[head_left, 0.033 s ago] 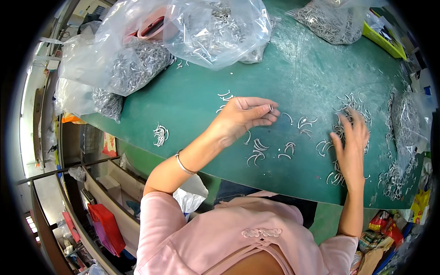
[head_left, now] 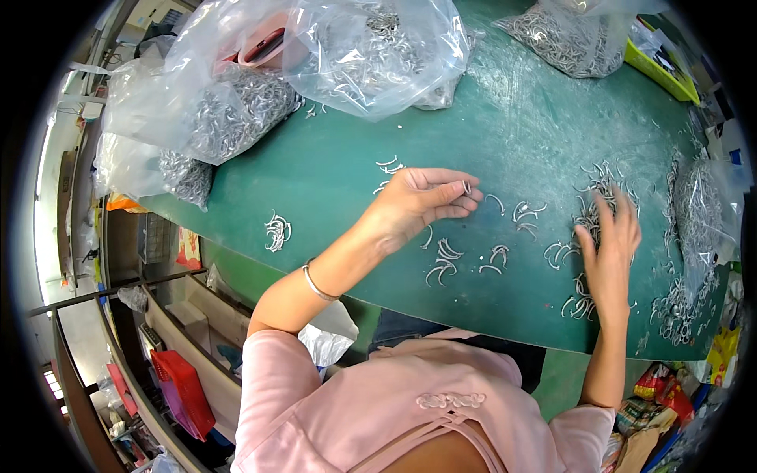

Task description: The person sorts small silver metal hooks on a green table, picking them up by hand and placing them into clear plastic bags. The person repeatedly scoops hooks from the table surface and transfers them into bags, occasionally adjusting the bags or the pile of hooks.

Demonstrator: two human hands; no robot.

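Above the middle of the green table, my left hand pinches a small curved metal piece between thumb and fingers. My right hand reaches over a heap of curved silver metal pieces on the right, thumb and fingers apart. Its fingertips are at the heap; whether they touch it I cannot tell. Between and below the hands lie small groups of the same pieces, such as a loose cluster and another cluster. A separate little pile rests near the left table edge.
Clear plastic bags full of metal pieces stand along the back: a left bag, a middle bag and a right bag. Another bag lies at the right, beside scattered pieces. A yellow-green basket sits back right.
My right hand has shifted slightly down and toward me over the heap. The left hand keeps its pinch and has hardly moved.
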